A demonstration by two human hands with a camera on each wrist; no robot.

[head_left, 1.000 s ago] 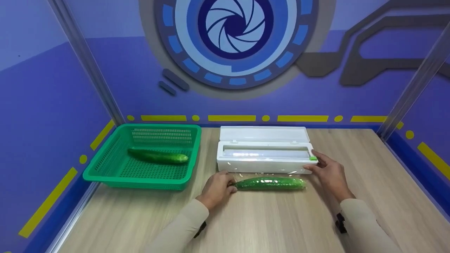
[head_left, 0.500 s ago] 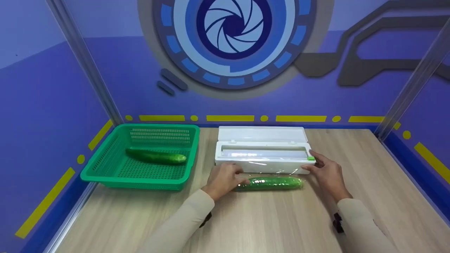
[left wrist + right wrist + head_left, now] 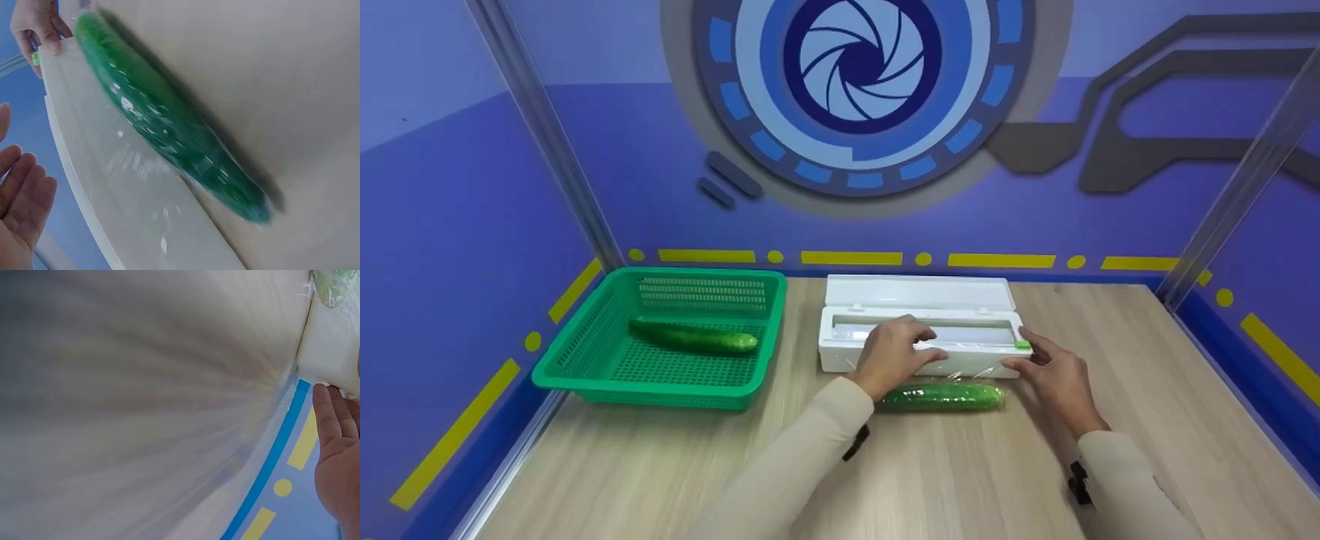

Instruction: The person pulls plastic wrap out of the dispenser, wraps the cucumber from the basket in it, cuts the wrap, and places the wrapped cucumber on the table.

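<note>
A cucumber (image 3: 941, 398) covered in clear cling film lies on the table in front of a white cling film dispenser (image 3: 840, 358), whose lid (image 3: 919, 292) stands raised. Film stretches from the dispenser's front to the cucumber; its glints show in the left wrist view. My left hand (image 3: 894, 352) hovers over the dispenser's front edge, fingers and thumb apart with nothing between them. At the dispenser's right end, my right hand (image 3: 1057, 379) grips the corner between thumb and fingers, beside a small green slider (image 3: 1022, 345). The left wrist hides the cucumber's left tip in the head view.
A green plastic basket (image 3: 660, 394) stands at the left, with an unwrapped cucumber (image 3: 694, 336) inside. Behind the dispenser rises a blue and purple panel (image 3: 735, 225), and side panels with metal posts (image 3: 547, 135) flank the wooden table (image 3: 945, 472).
My left hand has let go of the film by the cucumber's left tip and moved right and up, over the dispenser. My right hand keeps its grip on the dispenser's right end.
</note>
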